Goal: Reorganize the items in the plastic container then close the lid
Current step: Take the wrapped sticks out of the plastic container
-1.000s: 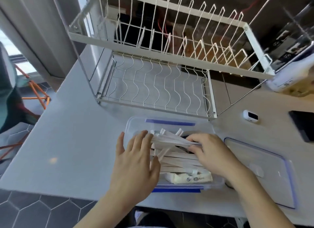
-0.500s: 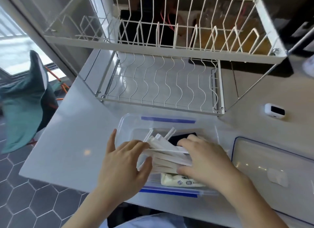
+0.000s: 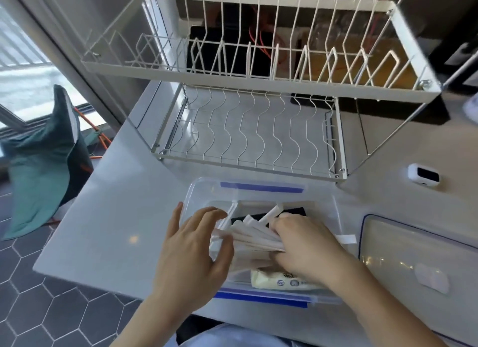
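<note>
A clear plastic container (image 3: 261, 191) with blue clips sits open on the white counter, near its front edge. Inside lies a bundle of white paper-wrapped sticks (image 3: 254, 234), a cream sachet (image 3: 279, 282) at the front and something black at the back. My left hand (image 3: 192, 253) presses against the bundle's left end, fingers curled on the stick tips. My right hand (image 3: 307, 248) grips the same bundle from the right. The clear lid (image 3: 419, 264) with a blue rim lies flat to the container's right.
A white two-tier wire dish rack (image 3: 253, 139) stands right behind the container. A small white device (image 3: 424, 178) rests on the counter at the right. A green cloth (image 3: 41, 165) hangs over an orange-framed chair at the left, above dark hexagon floor tiles.
The view has shifted closer and to the left. Both hands have squeezed the sticks together into a tighter bundle inside the container.
</note>
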